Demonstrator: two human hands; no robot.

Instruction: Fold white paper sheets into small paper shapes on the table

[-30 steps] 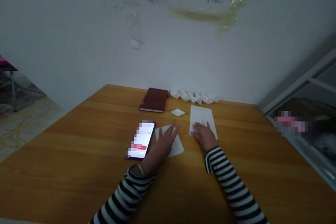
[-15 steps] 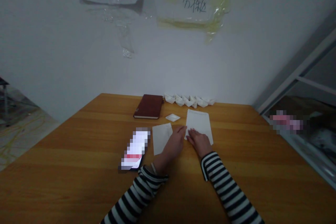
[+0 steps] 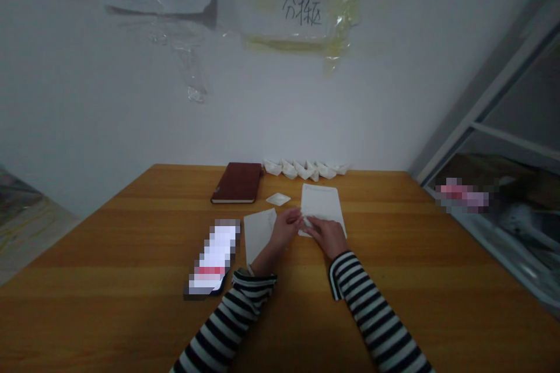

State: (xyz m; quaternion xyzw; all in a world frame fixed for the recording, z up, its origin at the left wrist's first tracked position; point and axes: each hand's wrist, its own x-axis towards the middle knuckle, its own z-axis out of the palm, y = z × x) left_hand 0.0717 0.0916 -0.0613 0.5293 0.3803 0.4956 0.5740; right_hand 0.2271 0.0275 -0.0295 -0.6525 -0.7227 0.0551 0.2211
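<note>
My left hand (image 3: 285, 229) and my right hand (image 3: 327, 235) meet at the fingertips over the lower left corner of a white paper sheet (image 3: 322, 201). The fingers of both are bent and pressed together. Whatever lies between them is too small and hidden to make out. Partly behind my left wrist lies a second white sheet (image 3: 257, 233). Just beyond the hands, a flat diamond-shaped folded paper (image 3: 278, 199) rests on the wooden table (image 3: 394, 280).
Several white paper boats (image 3: 301, 169) line the table's back edge against the wall. Left of them lies a brown notebook (image 3: 238, 182). A phone with a lit, blurred screen (image 3: 214, 256) is left of the near sheet. A shelf frame (image 3: 481, 128) stands at the right.
My right hand has gone from lying flatter on the sheet to bent fingers against the left fingertips. My left fingers have curled in. The whole view has shifted slightly.
</note>
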